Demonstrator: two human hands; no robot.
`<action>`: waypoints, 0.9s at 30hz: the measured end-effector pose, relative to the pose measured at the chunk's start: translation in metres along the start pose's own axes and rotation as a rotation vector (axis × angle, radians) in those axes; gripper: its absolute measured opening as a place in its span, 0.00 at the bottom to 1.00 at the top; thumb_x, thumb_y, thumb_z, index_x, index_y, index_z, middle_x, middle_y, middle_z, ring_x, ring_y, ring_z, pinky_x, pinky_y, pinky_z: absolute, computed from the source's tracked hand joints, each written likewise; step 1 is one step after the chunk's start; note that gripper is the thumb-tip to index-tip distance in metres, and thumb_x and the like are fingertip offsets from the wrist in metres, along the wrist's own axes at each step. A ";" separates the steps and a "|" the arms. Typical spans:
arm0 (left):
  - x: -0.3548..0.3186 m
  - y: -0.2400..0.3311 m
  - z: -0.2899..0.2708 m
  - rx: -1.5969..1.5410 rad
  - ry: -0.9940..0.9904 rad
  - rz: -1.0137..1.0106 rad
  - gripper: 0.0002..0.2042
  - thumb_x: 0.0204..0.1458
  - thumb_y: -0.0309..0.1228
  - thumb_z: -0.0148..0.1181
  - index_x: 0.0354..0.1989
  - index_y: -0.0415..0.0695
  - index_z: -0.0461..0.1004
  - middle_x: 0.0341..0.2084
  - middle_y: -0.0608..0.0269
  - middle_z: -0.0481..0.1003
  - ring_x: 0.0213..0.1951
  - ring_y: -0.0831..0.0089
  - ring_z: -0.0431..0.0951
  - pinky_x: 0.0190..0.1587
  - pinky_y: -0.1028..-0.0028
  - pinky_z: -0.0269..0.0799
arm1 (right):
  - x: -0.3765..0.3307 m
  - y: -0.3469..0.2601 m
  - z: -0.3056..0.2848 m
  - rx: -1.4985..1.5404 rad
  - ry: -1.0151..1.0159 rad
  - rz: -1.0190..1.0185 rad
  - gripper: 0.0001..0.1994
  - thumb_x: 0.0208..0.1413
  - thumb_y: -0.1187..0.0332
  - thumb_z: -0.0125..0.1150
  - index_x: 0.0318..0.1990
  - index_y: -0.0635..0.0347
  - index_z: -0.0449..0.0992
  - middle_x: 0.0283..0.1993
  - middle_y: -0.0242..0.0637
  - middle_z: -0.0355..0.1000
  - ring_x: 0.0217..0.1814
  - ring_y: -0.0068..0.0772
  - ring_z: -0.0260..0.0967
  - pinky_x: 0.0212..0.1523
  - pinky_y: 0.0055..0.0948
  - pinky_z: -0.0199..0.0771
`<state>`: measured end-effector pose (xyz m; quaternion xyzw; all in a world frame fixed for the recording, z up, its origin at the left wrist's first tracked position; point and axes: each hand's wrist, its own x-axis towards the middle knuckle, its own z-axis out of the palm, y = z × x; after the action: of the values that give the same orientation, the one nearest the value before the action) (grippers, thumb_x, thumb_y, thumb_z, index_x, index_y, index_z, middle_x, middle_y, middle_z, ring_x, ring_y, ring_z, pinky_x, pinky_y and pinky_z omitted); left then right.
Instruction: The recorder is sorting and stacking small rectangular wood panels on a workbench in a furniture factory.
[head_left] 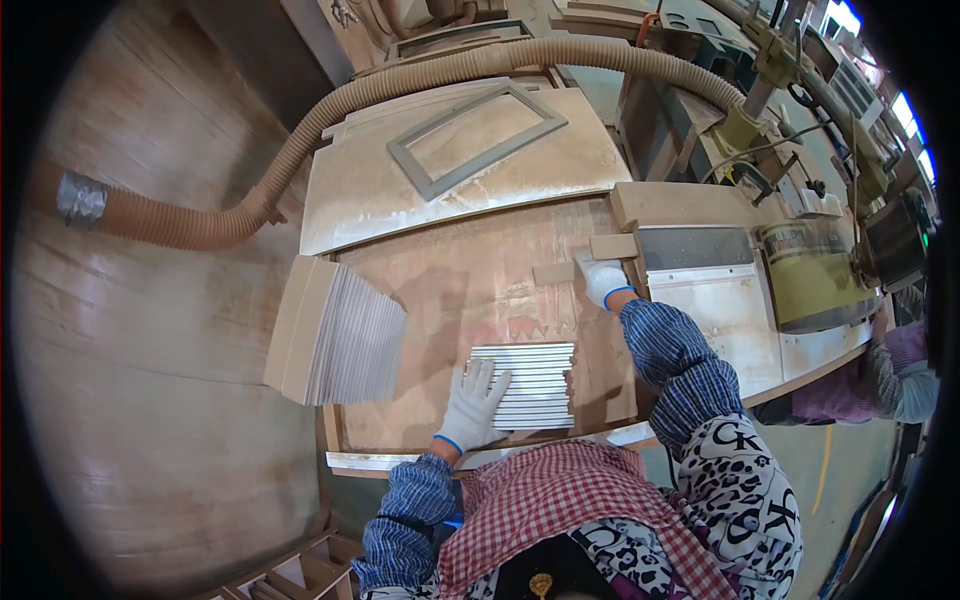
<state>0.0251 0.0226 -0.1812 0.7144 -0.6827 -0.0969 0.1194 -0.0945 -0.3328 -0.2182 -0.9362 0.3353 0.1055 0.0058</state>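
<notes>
My left hand (475, 402), in a white glove, rests flat with fingers stretched on the left end of a row of narrow white-edged strips (535, 385). The strips lie side by side near the front of the wooden worktable (440, 300). Farther off on the right, my gloved right hand (605, 280) is at two small brown wooden pieces. One piece (614, 246) lies just beyond its fingers, the other piece (553, 273) to their left. The right fingertips are too small and partly hidden to show whether they grip either piece.
A tall stack of thin panels (345, 335) stands on the table's left. Behind lies a dusty board (350, 200) bearing a grey rectangular frame (475, 140), with a ribbed hose (420, 75) arching over it. A green machine (815, 275) and another person's arm (885, 370) are at right.
</notes>
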 end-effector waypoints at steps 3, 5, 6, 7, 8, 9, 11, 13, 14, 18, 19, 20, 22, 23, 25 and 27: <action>-0.002 0.000 0.000 -0.020 -0.014 -0.011 0.47 0.32 0.53 0.71 0.65 0.46 0.62 0.62 0.38 0.60 0.65 0.37 0.56 0.67 0.42 0.43 | -0.004 -0.006 -0.015 0.240 -0.054 0.029 0.13 0.48 0.71 0.57 0.44 0.57 0.76 0.48 0.51 0.74 0.50 0.54 0.74 0.46 0.47 0.76; -0.004 -0.002 0.003 0.006 0.001 -0.013 0.47 0.33 0.54 0.70 0.65 0.47 0.62 0.61 0.38 0.60 0.64 0.37 0.57 0.67 0.41 0.43 | -0.014 -0.020 -0.023 0.275 -0.041 -0.112 0.12 0.49 0.70 0.58 0.42 0.57 0.77 0.47 0.51 0.74 0.49 0.54 0.74 0.46 0.47 0.76; -0.002 -0.002 0.004 -0.001 0.002 -0.009 0.47 0.33 0.54 0.70 0.65 0.47 0.62 0.61 0.38 0.60 0.64 0.37 0.57 0.67 0.41 0.43 | -0.020 -0.026 -0.024 0.308 -0.023 -0.242 0.11 0.50 0.68 0.59 0.41 0.57 0.78 0.45 0.50 0.74 0.48 0.53 0.74 0.47 0.47 0.76; -0.002 -0.002 0.004 0.017 0.007 -0.001 0.47 0.33 0.54 0.70 0.65 0.47 0.62 0.61 0.38 0.61 0.64 0.37 0.57 0.68 0.41 0.43 | -0.022 -0.035 -0.014 0.333 -0.020 -0.299 0.11 0.51 0.65 0.58 0.41 0.56 0.79 0.45 0.50 0.74 0.47 0.53 0.74 0.47 0.47 0.75; -0.001 -0.002 0.004 0.034 0.012 0.008 0.47 0.33 0.54 0.70 0.65 0.47 0.62 0.61 0.38 0.61 0.64 0.38 0.58 0.68 0.41 0.42 | -0.027 -0.046 -0.003 0.357 -0.017 -0.354 0.11 0.53 0.62 0.57 0.41 0.56 0.79 0.44 0.50 0.74 0.47 0.53 0.74 0.47 0.47 0.75; -0.002 -0.002 0.006 0.031 0.012 0.007 0.47 0.33 0.54 0.70 0.65 0.47 0.62 0.61 0.38 0.61 0.64 0.38 0.58 0.68 0.41 0.42 | -0.036 -0.064 -0.001 0.394 -0.079 -0.370 0.13 0.55 0.60 0.55 0.42 0.55 0.79 0.44 0.50 0.74 0.47 0.53 0.74 0.47 0.47 0.75; -0.002 -0.004 0.007 0.017 0.032 0.009 0.47 0.33 0.54 0.70 0.65 0.47 0.62 0.61 0.38 0.61 0.63 0.38 0.58 0.68 0.41 0.42 | -0.053 -0.089 -0.008 0.430 -0.137 -0.380 0.14 0.57 0.58 0.53 0.43 0.54 0.79 0.44 0.51 0.74 0.47 0.53 0.74 0.48 0.47 0.75; -0.002 -0.005 0.009 0.009 0.038 0.018 0.47 0.32 0.53 0.70 0.65 0.47 0.62 0.61 0.37 0.61 0.63 0.38 0.58 0.68 0.41 0.43 | -0.064 -0.095 -0.012 0.605 -0.102 -0.499 0.15 0.60 0.57 0.50 0.45 0.53 0.78 0.42 0.50 0.74 0.46 0.53 0.74 0.49 0.45 0.73; -0.003 -0.006 0.010 0.001 0.043 0.021 0.47 0.32 0.53 0.70 0.65 0.47 0.62 0.61 0.37 0.61 0.63 0.38 0.58 0.68 0.41 0.43 | -0.061 -0.088 -0.013 0.655 -0.099 -0.567 0.15 0.59 0.60 0.51 0.49 0.54 0.75 0.44 0.50 0.74 0.47 0.52 0.73 0.49 0.45 0.72; -0.004 -0.005 0.011 -0.004 0.057 0.012 0.47 0.32 0.53 0.70 0.65 0.47 0.62 0.60 0.37 0.61 0.63 0.38 0.59 0.67 0.41 0.44 | -0.041 -0.052 -0.055 0.117 0.320 -0.456 0.22 0.52 0.66 0.56 0.56 0.59 0.69 0.48 0.48 0.73 0.52 0.49 0.71 0.48 0.44 0.72; -0.003 -0.005 0.011 -0.006 0.062 0.020 0.47 0.32 0.53 0.70 0.65 0.47 0.62 0.60 0.37 0.61 0.63 0.38 0.59 0.67 0.41 0.45 | -0.034 -0.036 -0.064 -0.074 0.402 -0.377 0.27 0.48 0.68 0.58 0.59 0.61 0.66 0.50 0.46 0.72 0.53 0.48 0.71 0.49 0.42 0.72; -0.003 -0.005 0.011 -0.006 0.068 0.023 0.47 0.32 0.52 0.70 0.65 0.47 0.62 0.60 0.37 0.61 0.63 0.38 0.59 0.66 0.41 0.45 | -0.030 -0.020 -0.063 -0.178 0.498 -0.330 0.25 0.47 0.68 0.60 0.56 0.60 0.68 0.50 0.46 0.72 0.55 0.45 0.70 0.47 0.40 0.72; -0.005 -0.005 0.010 -0.008 0.072 0.020 0.47 0.32 0.52 0.70 0.65 0.47 0.62 0.60 0.37 0.61 0.63 0.37 0.59 0.66 0.41 0.45 | -0.020 -0.004 -0.068 -0.247 0.294 -0.238 0.19 0.47 0.68 0.61 0.49 0.58 0.73 0.51 0.46 0.73 0.52 0.43 0.72 0.43 0.38 0.73; -0.006 -0.005 0.010 -0.009 0.075 0.018 0.47 0.32 0.52 0.70 0.65 0.47 0.62 0.60 0.37 0.61 0.63 0.37 0.58 0.66 0.41 0.45 | -0.016 -0.003 -0.067 -0.247 0.295 -0.241 0.19 0.47 0.68 0.61 0.49 0.58 0.73 0.51 0.46 0.73 0.52 0.43 0.72 0.43 0.38 0.73; -0.004 -0.004 0.007 -0.004 0.051 0.011 0.47 0.32 0.53 0.70 0.65 0.47 0.62 0.61 0.37 0.61 0.63 0.37 0.58 0.67 0.41 0.45 | 0.000 -0.001 -0.052 -0.218 -0.148 -0.290 0.14 0.50 0.69 0.58 0.45 0.57 0.75 0.46 0.46 0.76 0.47 0.45 0.75 0.40 0.40 0.76; -0.003 -0.002 0.004 0.003 0.025 -0.005 0.47 0.32 0.53 0.70 0.65 0.47 0.62 0.61 0.37 0.61 0.63 0.36 0.58 0.67 0.41 0.45 | 0.006 -0.006 -0.026 -0.184 -0.067 -0.364 0.10 0.51 0.70 0.57 0.41 0.57 0.77 0.41 0.45 0.77 0.42 0.47 0.78 0.39 0.43 0.78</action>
<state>0.0261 0.0256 -0.1857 0.7172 -0.6796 -0.0872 0.1269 -0.0816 -0.3338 -0.1948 -0.9739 0.1491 0.1641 -0.0493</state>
